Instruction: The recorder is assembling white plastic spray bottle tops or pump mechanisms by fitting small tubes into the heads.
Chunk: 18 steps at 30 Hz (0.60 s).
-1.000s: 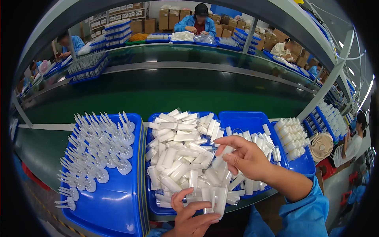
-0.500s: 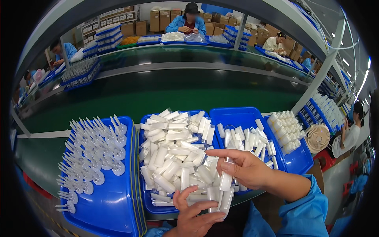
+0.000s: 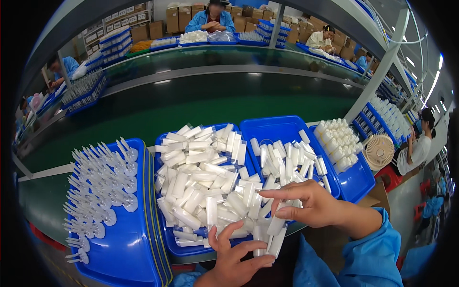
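While a bundle of white plastic tubes [image 3: 272,234] is gripped at the near edge of the middle blue tray [image 3: 191,248], the left hand [image 3: 234,258] is seen beneath it, thumb and fingers curled around the lower ends. The right hand [image 3: 306,205] is laid across the bundle's upper ends, its index finger stretched left over the pile of loose white tubes [image 3: 201,182] that fills the tray; whether anything is pinched by it cannot be told. Compared with 0.5 s ago, the bundle is held at much the same near spot and the right hand is spread flatter. At the left, a blue tray [image 3: 129,248] is filled with clear pronged parts [image 3: 95,186]. At the right, 2 more blue trays [image 3: 287,131] of white tubes are set.
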{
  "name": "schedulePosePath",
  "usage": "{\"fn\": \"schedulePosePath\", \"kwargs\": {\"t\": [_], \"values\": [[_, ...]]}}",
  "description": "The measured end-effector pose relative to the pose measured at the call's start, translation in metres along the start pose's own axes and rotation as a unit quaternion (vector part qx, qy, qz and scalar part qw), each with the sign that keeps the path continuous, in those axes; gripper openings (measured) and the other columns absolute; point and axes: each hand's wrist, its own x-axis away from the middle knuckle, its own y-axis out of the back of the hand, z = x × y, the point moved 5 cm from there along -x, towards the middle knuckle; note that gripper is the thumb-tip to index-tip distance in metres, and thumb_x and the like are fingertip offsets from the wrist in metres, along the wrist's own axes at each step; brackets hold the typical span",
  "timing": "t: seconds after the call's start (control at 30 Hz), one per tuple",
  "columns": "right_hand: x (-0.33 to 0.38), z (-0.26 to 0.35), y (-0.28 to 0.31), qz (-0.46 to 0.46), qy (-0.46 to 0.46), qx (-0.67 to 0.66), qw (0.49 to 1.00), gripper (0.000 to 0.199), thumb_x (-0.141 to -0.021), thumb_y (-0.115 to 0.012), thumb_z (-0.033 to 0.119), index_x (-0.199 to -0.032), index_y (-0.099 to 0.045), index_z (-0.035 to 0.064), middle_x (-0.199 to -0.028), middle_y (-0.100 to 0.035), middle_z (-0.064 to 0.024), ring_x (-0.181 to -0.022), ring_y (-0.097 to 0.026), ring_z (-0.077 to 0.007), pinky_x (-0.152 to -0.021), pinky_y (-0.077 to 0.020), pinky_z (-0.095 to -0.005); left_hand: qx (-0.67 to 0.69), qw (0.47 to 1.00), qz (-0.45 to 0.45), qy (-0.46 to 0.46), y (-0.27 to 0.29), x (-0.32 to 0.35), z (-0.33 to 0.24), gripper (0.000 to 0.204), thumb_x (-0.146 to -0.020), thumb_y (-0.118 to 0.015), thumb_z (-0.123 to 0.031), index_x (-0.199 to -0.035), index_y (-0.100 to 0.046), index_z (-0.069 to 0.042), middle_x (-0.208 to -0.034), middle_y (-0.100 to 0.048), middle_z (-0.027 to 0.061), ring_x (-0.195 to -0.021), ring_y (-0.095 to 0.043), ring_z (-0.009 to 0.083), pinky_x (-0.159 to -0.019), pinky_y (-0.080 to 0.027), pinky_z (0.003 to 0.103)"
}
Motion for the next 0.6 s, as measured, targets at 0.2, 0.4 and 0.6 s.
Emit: {"fn": "schedulePosePath", "kwargs": {"t": [0.2,0.4,0.6], "values": [[0.011,-0.008,-0.008,0.027,-0.08,-0.086,0.993,0.041,-0.083,-0.06,0.009,-0.124,-0.052,0.0098,-0.092,-0.062,-0.0113,-0.088,-0.058,-0.014,-0.078,-0.0449,-0.0275,-0.014,0.999,-0.025,-0.017,0.001,-0.003,-0.006,0.013,-0.066,-0.071,-0.025,-0.079,-0.068,-0.023,-0.099,-0.057,0.0017,-0.108,-0.044,0.0302,-0.094,-0.023,0.049],[0.024,-0.007,-0.032,0.024,0.003,-0.056,0.998,0.043,-0.081,-0.062,0.008,-0.123,-0.053,0.0101,-0.093,-0.054,-0.009,-0.092,-0.052,-0.0194,-0.082,-0.0417,-0.0294,0.021,0.994,-0.109,0.009,-0.001,0.01,0.003,0.031,-0.072,-0.07,-0.033,-0.097,-0.06,-0.019,-0.112,-0.047,0.0172,-0.109,-0.041,0.0414,-0.089,-0.027,0.055],[0.038,-0.008,-0.031,-0.035,0.11,0.046,0.992,0.042,-0.08,-0.063,0.012,-0.121,-0.054,0.0084,-0.093,-0.057,-0.0087,-0.092,-0.052,-0.0233,-0.078,-0.0421,-0.0327,0.256,0.945,-0.04,0.2,-0.026,0.034,0.02,0.08,-0.064,-0.078,-0.018,-0.126,-0.028,-0.008,-0.092,-0.055,0.007,-0.088,-0.056,0.0223,-0.073,-0.045,0.036]]}}
